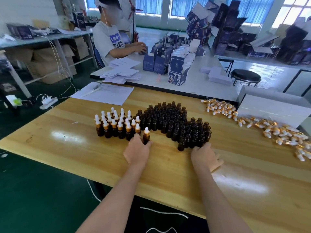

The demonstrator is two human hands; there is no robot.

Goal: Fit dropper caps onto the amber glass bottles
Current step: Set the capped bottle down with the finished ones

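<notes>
now the capped bottle (146,137) stands gripped by the left hand (137,151).

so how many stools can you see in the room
1: a black round stool stands on the floor beyond the far table, right of the blue boxes. Others may be hidden behind tables.

I sit at a pale wooden desk (67,145) on a dark green floor (33,190). Beyond it stands a white desk (202,84) stacked with navy cartons (176,69), a person (107,42) seated at its left. A round black stool (245,76) stands to the right. Daylight pours through tall windows with blue blinds (183,5). Cardboard boxes (43,64) sit under a left-hand shelf.
</notes>
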